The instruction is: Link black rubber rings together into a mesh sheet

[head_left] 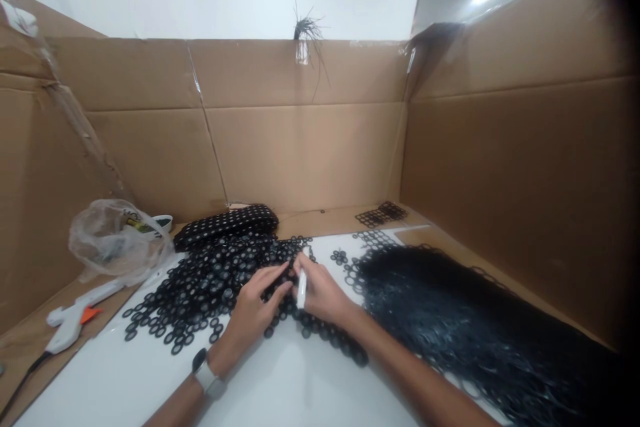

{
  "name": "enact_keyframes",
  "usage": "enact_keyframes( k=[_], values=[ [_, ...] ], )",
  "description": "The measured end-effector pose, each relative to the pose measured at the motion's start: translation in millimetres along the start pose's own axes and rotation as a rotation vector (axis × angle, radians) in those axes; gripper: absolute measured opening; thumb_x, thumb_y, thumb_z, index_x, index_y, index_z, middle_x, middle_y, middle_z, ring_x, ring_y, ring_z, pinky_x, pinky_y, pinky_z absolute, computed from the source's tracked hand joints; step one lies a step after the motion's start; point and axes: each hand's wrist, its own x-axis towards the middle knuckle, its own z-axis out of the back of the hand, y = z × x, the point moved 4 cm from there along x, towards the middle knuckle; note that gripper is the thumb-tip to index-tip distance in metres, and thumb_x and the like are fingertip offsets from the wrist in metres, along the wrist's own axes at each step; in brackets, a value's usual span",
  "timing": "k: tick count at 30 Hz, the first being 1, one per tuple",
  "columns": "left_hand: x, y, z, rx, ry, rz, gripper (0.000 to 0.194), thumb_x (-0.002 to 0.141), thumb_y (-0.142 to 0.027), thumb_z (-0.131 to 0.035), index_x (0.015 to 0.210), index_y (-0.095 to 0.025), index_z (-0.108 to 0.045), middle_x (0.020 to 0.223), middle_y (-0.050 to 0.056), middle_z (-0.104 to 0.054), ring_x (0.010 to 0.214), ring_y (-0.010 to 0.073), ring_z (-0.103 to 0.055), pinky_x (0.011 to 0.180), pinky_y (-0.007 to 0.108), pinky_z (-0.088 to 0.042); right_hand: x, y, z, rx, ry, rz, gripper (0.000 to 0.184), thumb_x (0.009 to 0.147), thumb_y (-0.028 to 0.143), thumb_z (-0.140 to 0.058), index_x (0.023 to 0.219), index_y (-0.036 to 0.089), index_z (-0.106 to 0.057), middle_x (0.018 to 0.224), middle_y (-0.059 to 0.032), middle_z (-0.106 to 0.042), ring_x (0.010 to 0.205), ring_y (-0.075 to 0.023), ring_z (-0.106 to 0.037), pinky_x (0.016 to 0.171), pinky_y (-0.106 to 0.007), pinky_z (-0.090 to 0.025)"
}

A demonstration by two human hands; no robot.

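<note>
My left hand [256, 310] rests on a spread of small black rubber rings [205, 283] on a white board [280, 387], its fingers pinched together at the rings near the middle. A grey watch sits on that wrist. My right hand [323, 293] is closed around a thin white stick-like tool [303, 290], held upright right next to the left fingertips. What the left fingers pinch is too small to name.
A large heap of black ring mesh [475, 320] fills the right side. A white glue gun [75, 320] with an orange trigger lies at the left, beside a crumpled plastic bag [113, 237]. A folded dotted black sheet [227, 221] lies behind. Cardboard walls [300, 140] enclose everything.
</note>
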Motion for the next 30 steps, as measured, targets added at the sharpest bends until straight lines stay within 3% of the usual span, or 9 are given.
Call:
enact_keyframes(
  k=[5, 12, 18, 26, 30],
  values=[
    [0, 4, -0.4, 0.007, -0.004, 0.034, 0.037, 0.111, -0.041, -0.056, 0.144, -0.031, -0.07, 0.144, 0.005, -0.072, 0.136, 0.0252, -0.066, 0.118, 0.045, -0.053, 1, 0, 1, 0.058, -0.007, -0.038, 0.03, 0.08, 0.015, -0.067, 0.094, 0.026, -0.042, 0.077, 0.0075, -0.05, 0.067, -0.0142, -0.044, 0.063, -0.025, -0.032],
    [0, 5, 2.6, -0.003, -0.017, 0.074, 0.039, 0.113, -0.042, -0.052, 0.144, -0.028, -0.07, 0.147, 0.005, -0.072, 0.139, 0.0245, -0.066, 0.123, 0.046, -0.05, 1, 6, 1, 0.194, -0.068, -0.04, 0.033, 0.087, 0.032, -0.073, 0.09, 0.025, -0.04, 0.087, 0.0027, -0.06, 0.077, -0.0171, -0.054, 0.069, -0.026, -0.04],
    [1, 1, 3.2, -0.026, 0.01, 0.062, 0.035, 0.11, -0.044, -0.057, 0.138, -0.03, -0.074, 0.138, 0.004, -0.077, 0.128, 0.0241, -0.072, 0.112, 0.042, -0.058, -2, 6, -1, 0.059, -0.09, 0.013, 0.028, 0.092, 0.027, -0.065, 0.083, 0.025, -0.038, 0.073, 0.006, -0.049, 0.065, -0.0144, -0.043, 0.062, -0.026, -0.032],
    [0, 6, 1.2, -0.021, 0.018, 0.032, 0.034, 0.112, -0.037, -0.051, 0.129, -0.027, -0.079, 0.13, 0.006, -0.081, 0.121, 0.0248, -0.075, 0.109, 0.044, -0.06, -3, 10, -3, 0.006, -0.169, -0.028, 0.028, 0.089, 0.027, -0.066, 0.081, 0.025, -0.039, 0.07, 0.0052, -0.054, 0.062, -0.015, -0.044, 0.061, -0.026, -0.032],
    [2, 7, 7.3, -0.008, 0.005, 0.022, 0.033, 0.112, -0.037, -0.052, 0.127, -0.028, -0.081, 0.127, 0.005, -0.082, 0.118, 0.0244, -0.076, 0.106, 0.042, -0.061, 0, -1, 1, 0.033, -0.159, -0.07, 0.031, 0.086, 0.026, -0.068, 0.08, 0.026, -0.037, 0.07, 0.0045, -0.059, 0.064, -0.017, -0.052, 0.063, -0.027, -0.037]
  ],
)
